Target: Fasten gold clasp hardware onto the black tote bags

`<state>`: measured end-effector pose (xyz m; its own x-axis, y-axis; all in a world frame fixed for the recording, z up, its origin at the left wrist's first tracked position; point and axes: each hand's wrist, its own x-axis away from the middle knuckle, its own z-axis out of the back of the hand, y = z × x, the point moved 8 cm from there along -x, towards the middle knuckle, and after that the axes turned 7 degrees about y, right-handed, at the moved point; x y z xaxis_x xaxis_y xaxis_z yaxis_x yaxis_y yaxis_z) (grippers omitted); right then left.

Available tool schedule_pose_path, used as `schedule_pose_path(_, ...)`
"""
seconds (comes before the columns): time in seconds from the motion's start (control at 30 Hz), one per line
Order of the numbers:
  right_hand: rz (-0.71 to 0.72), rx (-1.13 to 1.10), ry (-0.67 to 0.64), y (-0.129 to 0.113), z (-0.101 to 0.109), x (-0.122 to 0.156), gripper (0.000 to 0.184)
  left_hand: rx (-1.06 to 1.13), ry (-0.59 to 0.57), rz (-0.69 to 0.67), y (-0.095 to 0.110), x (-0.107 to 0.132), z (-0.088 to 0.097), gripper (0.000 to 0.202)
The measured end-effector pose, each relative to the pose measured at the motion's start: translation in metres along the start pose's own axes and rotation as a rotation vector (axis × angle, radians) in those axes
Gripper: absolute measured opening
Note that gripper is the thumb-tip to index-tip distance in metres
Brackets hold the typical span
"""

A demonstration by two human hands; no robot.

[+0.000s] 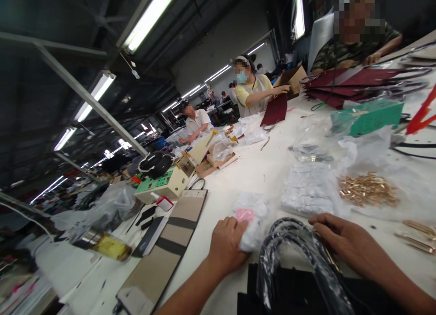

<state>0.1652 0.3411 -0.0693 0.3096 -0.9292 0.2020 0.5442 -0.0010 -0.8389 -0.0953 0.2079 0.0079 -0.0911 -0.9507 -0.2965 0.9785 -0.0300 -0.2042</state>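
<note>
Head view: left hand's grip (pixel 226 244) closed on crumpled plastic packet (pixel 252 224), right hand's grip (pixel 335 235) unclear beside wrapped black handles (pixel 289 256).

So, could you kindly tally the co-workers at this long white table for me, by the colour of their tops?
Camouflage top: 1
Yellow top: 1
White top: 1
Total: 3

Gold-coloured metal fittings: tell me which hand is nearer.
Right. The right hand is just below the gold-coloured metal fittings, not touching them; the left hand, on a clear plastic bag, is farther off to their left.
</note>
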Motion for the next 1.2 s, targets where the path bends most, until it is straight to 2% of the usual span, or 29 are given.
schedule_pose_path(0.07, -0.007, 0.001, -0.004, 0.001, 0.0, 0.0, 0.067, -0.04, -0.036, 0.055, -0.014, -0.013, -0.006, 0.047)
schedule_pose_path(0.17, -0.008, 0.004, -0.002, 0.003, 0.0, 0.001, 0.069, -0.093, -0.061, 0.182, -0.045, -0.037, -0.016, 0.052)
schedule_pose_path(0.33, -0.018, 0.024, -0.017, 0.003, -0.001, 0.002, 0.072, -0.137, -0.017, 0.401, -0.102, -0.076, -0.036, 0.055)
schedule_pose_path(0.43, -0.02, 0.031, -0.006, 0.003, 0.0, 0.001, 0.074, -0.134, 0.003, 0.531, -0.131, -0.094, -0.05, 0.071)
schedule_pose_path(0.57, -0.026, 0.06, -0.002, 0.008, -0.002, -0.002, 0.077, -0.124, -0.003, 0.626, -0.15, -0.111, -0.062, 0.086)
schedule_pose_path(0.67, -0.042, 0.078, -0.004, 0.012, -0.004, -0.004, 0.08, -0.109, -0.001, 0.585, -0.146, -0.114, -0.061, 0.087)
schedule_pose_path(0.77, -0.052, 0.082, -0.018, 0.011, -0.005, -0.005, 0.083, -0.104, 0.054, 0.486, -0.137, -0.103, -0.048, 0.082)
schedule_pose_path(0.83, -0.051, 0.08, -0.027, 0.009, -0.005, -0.004, 0.083, -0.131, 0.102, 0.462, -0.142, -0.084, -0.036, 0.073)
schedule_pose_path(0.93, -0.046, 0.087, -0.027, 0.007, -0.006, -0.003, 0.083, -0.201, 0.123, 0.532, -0.172, -0.044, -0.026, 0.064)
schedule_pose_path(1.07, -0.043, 0.104, -0.052, 0.01, -0.01, -0.004, 0.088, -0.274, 0.054, 0.7, -0.223, 0.009, -0.029, 0.062)
schedule_pose_path(1.13, -0.046, 0.111, -0.058, 0.011, -0.011, -0.004, 0.089, -0.288, -0.008, 0.759, -0.238, 0.028, -0.037, 0.068)
schedule_pose_path(1.2, -0.055, 0.114, -0.046, 0.01, -0.009, -0.004, 0.088, -0.294, -0.061, 0.787, -0.243, 0.037, -0.044, 0.072)
